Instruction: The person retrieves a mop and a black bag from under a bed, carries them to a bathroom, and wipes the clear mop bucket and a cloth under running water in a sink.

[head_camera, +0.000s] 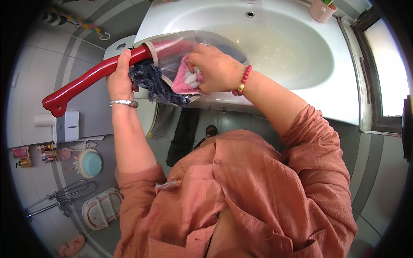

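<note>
My left hand (121, 75) grips a glossy red curved handle (93, 74), its thumb on top and its fingers beside dark blue frayed fabric (150, 80). The handle runs on into a clear plastic bag (174, 48) with beige edging, tilted over the near left rim of a white bathtub (345, 100). My right hand (219, 69) pinches a folded pink and white cloth (182, 79) at the bag's plastic side. Part of the cloth is hidden under my fingers. Cloudy water (274, 54) lies in the tub.
A pink pot (322, 11) stands on the tub's back right corner, near a window (384, 67). On the left wall are a white dispenser (69, 125), blue and white basins (90, 163), a metal rack (61, 196) and a folded tub (102, 209).
</note>
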A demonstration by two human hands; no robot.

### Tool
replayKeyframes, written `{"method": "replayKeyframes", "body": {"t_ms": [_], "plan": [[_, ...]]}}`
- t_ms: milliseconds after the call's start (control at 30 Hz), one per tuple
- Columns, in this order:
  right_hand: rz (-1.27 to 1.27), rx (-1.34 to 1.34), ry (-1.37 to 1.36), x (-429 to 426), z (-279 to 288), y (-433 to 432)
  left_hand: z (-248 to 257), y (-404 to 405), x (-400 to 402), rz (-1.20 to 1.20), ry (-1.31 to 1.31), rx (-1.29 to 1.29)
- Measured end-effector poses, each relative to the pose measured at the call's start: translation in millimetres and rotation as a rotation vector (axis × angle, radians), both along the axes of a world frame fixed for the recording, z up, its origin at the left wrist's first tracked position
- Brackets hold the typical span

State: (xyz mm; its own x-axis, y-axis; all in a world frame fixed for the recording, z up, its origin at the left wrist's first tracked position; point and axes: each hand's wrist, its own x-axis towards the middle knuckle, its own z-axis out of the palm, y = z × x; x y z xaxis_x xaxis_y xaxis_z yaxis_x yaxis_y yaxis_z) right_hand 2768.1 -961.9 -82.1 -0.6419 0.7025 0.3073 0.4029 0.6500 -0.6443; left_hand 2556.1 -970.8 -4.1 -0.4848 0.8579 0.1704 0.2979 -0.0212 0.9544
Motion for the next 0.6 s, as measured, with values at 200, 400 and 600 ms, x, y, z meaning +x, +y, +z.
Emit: {"method": "replayKeyframes", "body": {"t_ms": [200, 400, 600], "plan": [[-0.164, -0.127, -0.261, 38.2, -9.5, 6.8, -6.8, -3.9, -7.6, 0.024, -0.084, -0.025], [-0.054, 0.010, -0.067, -3.3, 4.1, -7.6, -6.3, 4.8, -8.2, 0.001, -0.163, 0.080], [0.003, 0.029, -0.163, 14.2, -11.3, 17.0, -10.6, -7.6, -14.4, 0.023, -0.302, 0.090]]}}
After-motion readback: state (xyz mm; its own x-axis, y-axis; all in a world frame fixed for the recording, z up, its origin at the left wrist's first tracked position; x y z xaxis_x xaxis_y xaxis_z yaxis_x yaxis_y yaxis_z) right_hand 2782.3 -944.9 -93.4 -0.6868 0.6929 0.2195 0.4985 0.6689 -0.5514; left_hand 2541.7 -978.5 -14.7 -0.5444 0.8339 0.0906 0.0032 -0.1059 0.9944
